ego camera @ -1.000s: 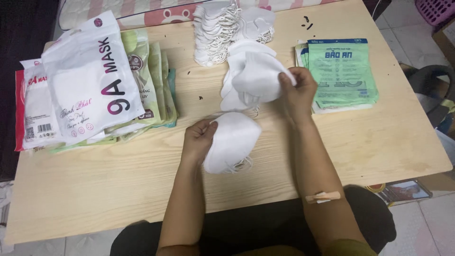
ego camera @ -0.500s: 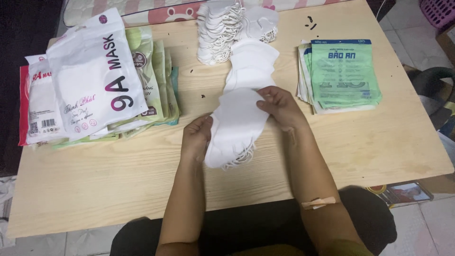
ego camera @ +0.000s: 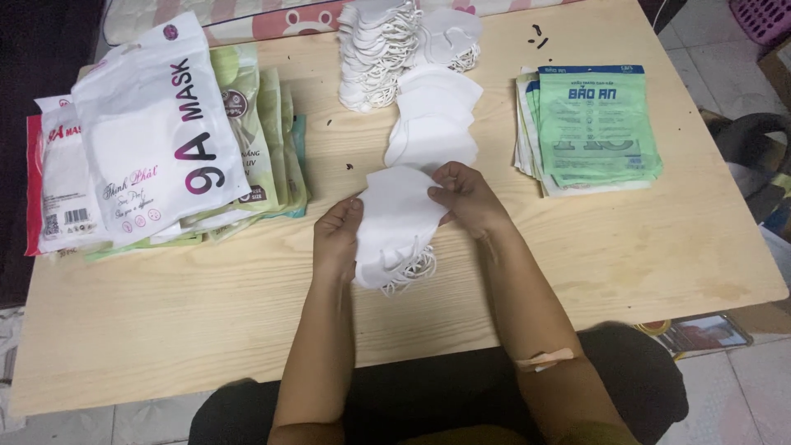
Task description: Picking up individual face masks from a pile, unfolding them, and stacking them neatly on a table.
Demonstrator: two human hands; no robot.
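Note:
A small stack of folded white face masks [ego camera: 394,224] lies flat at the middle of the wooden table [ego camera: 206,305], its ear loops spilling out at the near edge. My left hand [ego camera: 336,239] grips the stack's left side. My right hand [ego camera: 463,198] pinches its upper right corner. Just beyond my hands lie a few more white masks [ego camera: 434,124], overlapping in a row. A tall pile of white masks [ego camera: 375,53] stands at the far edge.
Filled mask packets [ego camera: 156,140] lie in a heap at the left, white ones on top of green ones. A stack of flat green and blue packets [ego camera: 597,124] sits at the right. The table's right edge borders a tiled floor with a dark bag [ego camera: 754,165].
My right hand brought masks from the far row down onto the ones under my left hand. Both hands now hold the joined stack together, squared up at the table's middle.

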